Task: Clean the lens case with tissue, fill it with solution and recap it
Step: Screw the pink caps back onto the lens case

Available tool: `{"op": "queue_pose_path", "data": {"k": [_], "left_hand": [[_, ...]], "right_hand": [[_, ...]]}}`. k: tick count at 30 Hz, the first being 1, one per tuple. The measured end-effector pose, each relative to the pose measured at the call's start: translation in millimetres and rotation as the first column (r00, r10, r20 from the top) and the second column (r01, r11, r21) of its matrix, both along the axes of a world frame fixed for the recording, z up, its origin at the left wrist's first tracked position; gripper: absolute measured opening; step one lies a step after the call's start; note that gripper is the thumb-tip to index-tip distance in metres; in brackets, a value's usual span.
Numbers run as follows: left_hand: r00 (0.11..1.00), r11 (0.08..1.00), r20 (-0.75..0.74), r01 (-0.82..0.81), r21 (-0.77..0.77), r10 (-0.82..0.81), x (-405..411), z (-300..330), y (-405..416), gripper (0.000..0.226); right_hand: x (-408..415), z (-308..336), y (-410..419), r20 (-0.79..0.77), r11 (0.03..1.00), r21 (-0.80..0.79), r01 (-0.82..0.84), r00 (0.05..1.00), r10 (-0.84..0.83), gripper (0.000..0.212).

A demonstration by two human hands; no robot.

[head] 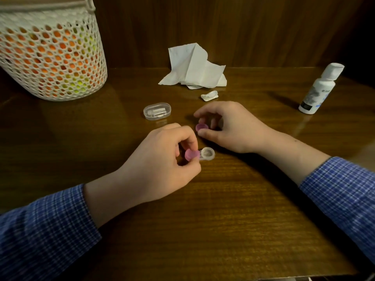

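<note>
Pinching one round pink plastic cap (192, 154) onto the clear plastic lens case (207, 154), my left hand (162, 159) needed square seating; my right hand (229, 126) pinched the other pink cap (202, 126).

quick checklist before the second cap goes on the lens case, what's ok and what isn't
1. Left hand steadies the lens case by its capped side: ok.
2. First pink cap sits on the left well: ok; whether it is tight, cannot tell.
3. Right well uncapped, ready for its cap: ok.
4. Solution in the right well: cannot tell.
5. Right hand pinches the second pink cap: ok.
6. Solution bottle upright, away from both hands: ok.
</note>
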State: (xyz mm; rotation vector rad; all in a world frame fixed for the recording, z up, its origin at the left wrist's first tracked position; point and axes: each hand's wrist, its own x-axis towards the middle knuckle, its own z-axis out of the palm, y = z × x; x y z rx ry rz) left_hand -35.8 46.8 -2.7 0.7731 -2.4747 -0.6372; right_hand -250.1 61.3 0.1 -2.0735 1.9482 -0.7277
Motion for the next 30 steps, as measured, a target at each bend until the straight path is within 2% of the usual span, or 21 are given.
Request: {"op": "queue_pose_path", "data": {"k": [5,8,10,13,16,19,25,30], "left_hand": [[1.0,1.0,0.002,0.008,0.012,-0.008,0,0,0,0.01],[1.0,1.0,0.001,0.011,-0.004,-0.011,0,0,-1,0.01],[1.0,1.0,-0.004,0.018,-0.014,-0.018,0,-1,-2,0.009],[1.0,0.999,-0.004,0.029,-0.027,-0.029,1,-1,-3,0.009],[0.999,0.998,-0.006,0.035,-0.046,-0.035,2,-1,-4,0.01],[0.999,0.997,-0.002,0.047,-0.064,-0.047,2,-1,-5,0.01],[0.997,0.994,-0.007,0.071,-0.08,-0.072,3,0,-7,0.011],[0.997,0.993,-0.011,0.072,-0.089,-0.073,4,0,-6,0.012]], "right_hand": [[-4,10,8,-0.095,0.999,0.04,-0.018,0.995,0.022,0.042],[-11,16,17,-0.106,1.0,0.0,-0.028,0.994,0.027,0.034],[-13,17,24,-0.021,0.999,-0.025,-0.034,0.999,0.034,0.027],[-14,16,33,0.201,0.998,-0.034,-0.048,0.978,0.054,0.019],[-13,16,38,0.439,0.995,-0.034,-0.097,0.893,0.102,0.022],[-9,15,41,0.542,0.991,-0.066,-0.12,0.829,0.137,0.02],[-5,13,50,0.43,0.977,0.007,-0.212,0.883,0.188,0.014],[-3,10,50,0.406,0.972,0.033,-0.231,0.892,0.198,0.012]]}}
